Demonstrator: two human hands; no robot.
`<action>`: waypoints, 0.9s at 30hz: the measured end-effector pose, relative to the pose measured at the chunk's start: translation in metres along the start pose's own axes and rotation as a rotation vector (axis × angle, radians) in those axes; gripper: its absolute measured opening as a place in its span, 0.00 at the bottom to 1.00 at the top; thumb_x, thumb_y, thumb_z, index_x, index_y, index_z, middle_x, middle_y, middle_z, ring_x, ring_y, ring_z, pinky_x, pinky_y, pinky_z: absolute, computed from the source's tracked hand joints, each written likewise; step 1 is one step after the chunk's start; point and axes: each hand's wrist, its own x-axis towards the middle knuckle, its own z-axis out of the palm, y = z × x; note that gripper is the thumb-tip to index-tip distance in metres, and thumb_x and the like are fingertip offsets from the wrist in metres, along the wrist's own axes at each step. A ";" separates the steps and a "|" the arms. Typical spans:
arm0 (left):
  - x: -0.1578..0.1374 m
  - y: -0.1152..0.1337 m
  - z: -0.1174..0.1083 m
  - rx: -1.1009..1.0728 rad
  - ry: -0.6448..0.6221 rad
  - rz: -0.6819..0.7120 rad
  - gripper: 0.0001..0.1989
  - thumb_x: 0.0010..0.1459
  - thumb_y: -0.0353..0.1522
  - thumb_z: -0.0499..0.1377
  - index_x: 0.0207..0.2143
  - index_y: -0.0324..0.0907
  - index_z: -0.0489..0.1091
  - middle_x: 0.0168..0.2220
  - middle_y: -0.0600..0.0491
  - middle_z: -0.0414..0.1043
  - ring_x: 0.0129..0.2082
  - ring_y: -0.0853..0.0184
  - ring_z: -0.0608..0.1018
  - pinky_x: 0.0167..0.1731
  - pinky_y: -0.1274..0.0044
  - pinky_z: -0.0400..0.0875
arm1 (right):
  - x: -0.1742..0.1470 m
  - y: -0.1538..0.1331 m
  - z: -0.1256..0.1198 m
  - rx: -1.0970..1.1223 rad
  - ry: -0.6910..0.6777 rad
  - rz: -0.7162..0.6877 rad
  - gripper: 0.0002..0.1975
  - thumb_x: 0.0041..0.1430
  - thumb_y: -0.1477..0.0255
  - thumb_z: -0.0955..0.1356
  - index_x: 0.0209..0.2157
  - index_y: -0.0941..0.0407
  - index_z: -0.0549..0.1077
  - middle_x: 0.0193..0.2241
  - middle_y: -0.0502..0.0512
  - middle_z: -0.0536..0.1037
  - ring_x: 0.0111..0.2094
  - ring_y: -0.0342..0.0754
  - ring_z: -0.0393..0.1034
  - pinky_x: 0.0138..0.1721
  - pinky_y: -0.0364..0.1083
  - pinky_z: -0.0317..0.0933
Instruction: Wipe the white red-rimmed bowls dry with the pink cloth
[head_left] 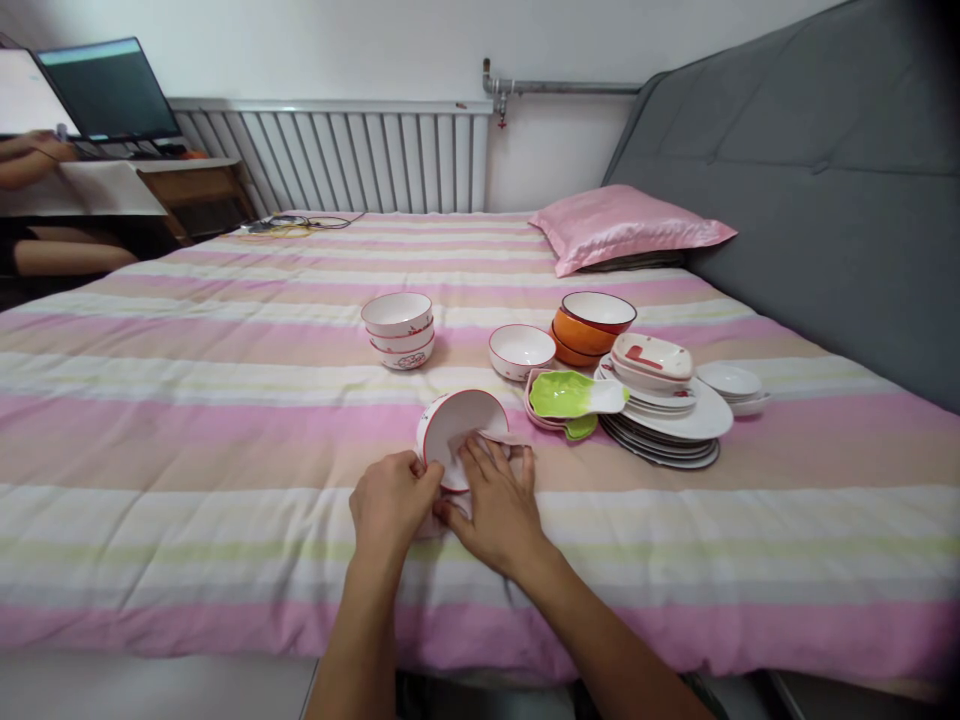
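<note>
A white bowl (442,425) with a red rim is tilted on its side above the bed, its inside facing me. My left hand (391,497) is closed on the bowl's left edge, thumb near the rim. My right hand (499,505) presses a pale pink cloth (506,437) against the inside of the bowl, and more of the cloth shows beneath the bowl. Just behind stands a similar bowl (523,348), upright. To the left is a stack of white bowls (401,345) with red drawings.
On the right are orange bowls (581,335), leaf-shaped green dishes (562,393), stacked plates (709,415) and small white dishes (729,380). A pink pillow (626,225) lies by the grey headboard (810,170). Cables (307,222) rest at the far edge. Another person's arm (34,160) is at a desk.
</note>
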 end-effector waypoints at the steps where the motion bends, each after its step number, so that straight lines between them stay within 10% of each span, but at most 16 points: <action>1: -0.001 0.002 0.000 0.014 -0.017 -0.010 0.17 0.51 0.44 0.49 0.22 0.45 0.71 0.29 0.47 0.77 0.34 0.56 0.77 0.28 0.73 0.60 | 0.000 0.000 0.000 0.002 -0.007 0.004 0.33 0.61 0.54 0.59 0.62 0.58 0.56 0.64 0.61 0.56 0.65 0.59 0.45 0.61 0.67 0.25; 10: -0.010 0.014 0.008 0.102 -0.129 0.008 0.25 0.54 0.46 0.47 0.36 0.40 0.77 0.38 0.38 0.77 0.41 0.49 0.78 0.35 0.68 0.66 | 0.000 -0.001 -0.001 0.040 -0.010 0.015 0.32 0.59 0.59 0.61 0.62 0.58 0.57 0.64 0.61 0.57 0.65 0.59 0.44 0.61 0.66 0.22; 27: 0.000 0.001 -0.003 -0.001 -0.023 -0.001 0.12 0.47 0.40 0.51 0.21 0.46 0.68 0.27 0.49 0.76 0.33 0.55 0.77 0.26 0.73 0.58 | 0.000 0.001 0.000 0.038 0.002 -0.006 0.34 0.60 0.53 0.59 0.62 0.57 0.55 0.65 0.59 0.55 0.65 0.58 0.44 0.61 0.67 0.22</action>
